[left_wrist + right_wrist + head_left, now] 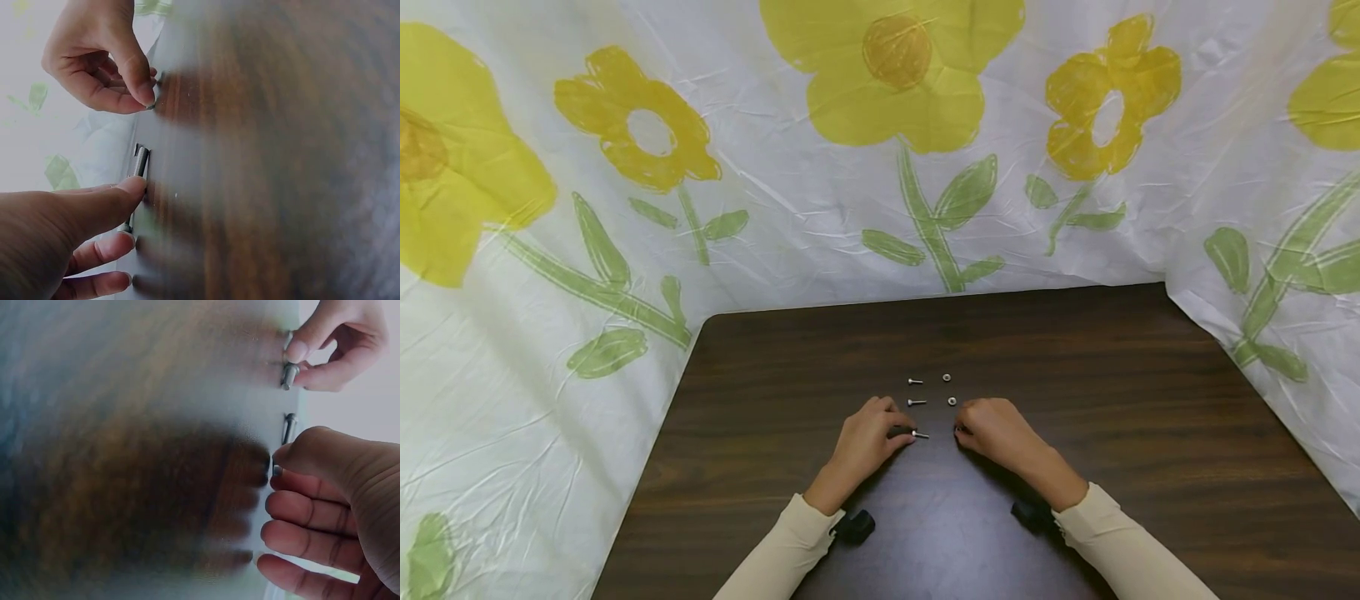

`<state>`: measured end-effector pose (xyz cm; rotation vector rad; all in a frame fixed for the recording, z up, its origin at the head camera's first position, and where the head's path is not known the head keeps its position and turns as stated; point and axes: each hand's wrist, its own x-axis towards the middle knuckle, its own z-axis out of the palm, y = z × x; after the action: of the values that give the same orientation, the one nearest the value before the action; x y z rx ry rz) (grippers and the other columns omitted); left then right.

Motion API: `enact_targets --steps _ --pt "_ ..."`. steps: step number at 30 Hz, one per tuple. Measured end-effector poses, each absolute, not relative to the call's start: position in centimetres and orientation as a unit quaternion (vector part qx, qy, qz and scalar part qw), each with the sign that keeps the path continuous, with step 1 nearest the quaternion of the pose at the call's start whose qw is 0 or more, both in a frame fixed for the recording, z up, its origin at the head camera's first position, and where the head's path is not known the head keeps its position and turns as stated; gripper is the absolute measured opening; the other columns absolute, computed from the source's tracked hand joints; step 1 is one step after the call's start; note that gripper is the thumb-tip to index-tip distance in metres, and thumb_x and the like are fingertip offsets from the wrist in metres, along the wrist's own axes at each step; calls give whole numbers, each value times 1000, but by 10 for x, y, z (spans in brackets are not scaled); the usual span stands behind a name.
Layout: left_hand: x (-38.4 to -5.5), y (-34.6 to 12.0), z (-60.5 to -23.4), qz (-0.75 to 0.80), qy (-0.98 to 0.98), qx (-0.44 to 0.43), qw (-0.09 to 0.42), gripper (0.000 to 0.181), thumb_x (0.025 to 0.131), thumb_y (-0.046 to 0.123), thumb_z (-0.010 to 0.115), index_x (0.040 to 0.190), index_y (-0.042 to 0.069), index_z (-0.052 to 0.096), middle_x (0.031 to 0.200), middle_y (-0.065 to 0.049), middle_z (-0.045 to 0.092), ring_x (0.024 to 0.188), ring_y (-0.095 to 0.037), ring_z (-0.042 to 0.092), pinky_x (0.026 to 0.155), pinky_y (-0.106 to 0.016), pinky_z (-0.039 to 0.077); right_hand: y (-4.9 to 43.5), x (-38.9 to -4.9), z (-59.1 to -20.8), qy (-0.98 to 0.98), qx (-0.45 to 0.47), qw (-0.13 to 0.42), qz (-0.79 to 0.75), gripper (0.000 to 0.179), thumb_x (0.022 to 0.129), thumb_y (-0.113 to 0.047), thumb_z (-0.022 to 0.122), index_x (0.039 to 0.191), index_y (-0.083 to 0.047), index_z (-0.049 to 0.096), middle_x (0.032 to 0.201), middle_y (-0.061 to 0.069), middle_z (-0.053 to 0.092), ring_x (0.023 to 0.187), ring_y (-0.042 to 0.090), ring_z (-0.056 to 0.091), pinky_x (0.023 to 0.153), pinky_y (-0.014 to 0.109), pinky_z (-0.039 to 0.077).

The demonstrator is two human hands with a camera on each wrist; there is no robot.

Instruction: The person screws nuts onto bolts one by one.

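My left hand (867, 437) pinches a silver bolt (922, 435) between thumb and finger, low over the table. The threaded shank of this bolt (141, 161) sticks out past the thumb, pointing toward the other hand. To the right, my right hand (997, 429) holds a small metal nut (277, 469) between thumb and index finger at the tabletop; the fingertips mostly cover it. A gap separates the two hands. Just beyond them lie a nearer bolt (917, 402) and a farther bolt (915, 382), with a nearer nut (952, 402) and a farther nut (947, 377) to their right.
The dark wood-grain table (760, 367) reaches back to a white cloth (820, 225) printed with yellow flowers, which hangs along the back and sides. Black wrist devices, one at the left cuff (856, 527) and one at the right cuff (1030, 515), sit close above the table.
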<state>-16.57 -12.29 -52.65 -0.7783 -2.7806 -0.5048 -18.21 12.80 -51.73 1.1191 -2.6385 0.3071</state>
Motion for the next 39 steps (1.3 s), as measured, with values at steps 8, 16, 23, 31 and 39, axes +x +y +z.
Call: enact_targets --steps 8,16,23,31,39 --pt "-165 -123 -526 -180 -940 -268 110 10 84 34 84 91 28 81 91 9 63 86 -10 56 64 -28 53 128 -182 -515 -909 380 124 113 15 80 -13 81 70 -16 69 67 -6 61 58 11 60 52 32 51" --pt "-166 -123 -526 -177 -939 -277 98 10 85 30 84 92 25 79 95 10 65 92 -11 59 69 -30 55 133 -183 -504 -905 374 131 156 10 81 -12 80 79 -14 71 73 -6 65 62 9 60 57 29 52" --pt "-168 -126 -526 -219 -931 -276 92 9 85 27 84 90 24 78 94 11 67 91 -10 60 71 -30 55 137 -183 -485 -876 378 177 241 9 80 -8 81 82 -11 73 77 -7 65 66 5 57 59 24 51" --pt "-174 -124 -509 -332 -890 -293 110 9 83 15 84 89 15 77 91 6 73 91 -14 64 80 -33 55 141 -186 -475 -821 400 233 335 9 84 -6 80 86 -10 72 79 -6 66 70 6 62 62 21 53" --pt "-176 -120 -476 -438 -846 -286 102 7 85 9 82 89 13 78 89 3 73 76 -19 60 62 -31 50 140 -184 -456 -769 417 241 421 18 81 6 80 91 -7 73 84 -3 69 73 11 65 67 22 55"
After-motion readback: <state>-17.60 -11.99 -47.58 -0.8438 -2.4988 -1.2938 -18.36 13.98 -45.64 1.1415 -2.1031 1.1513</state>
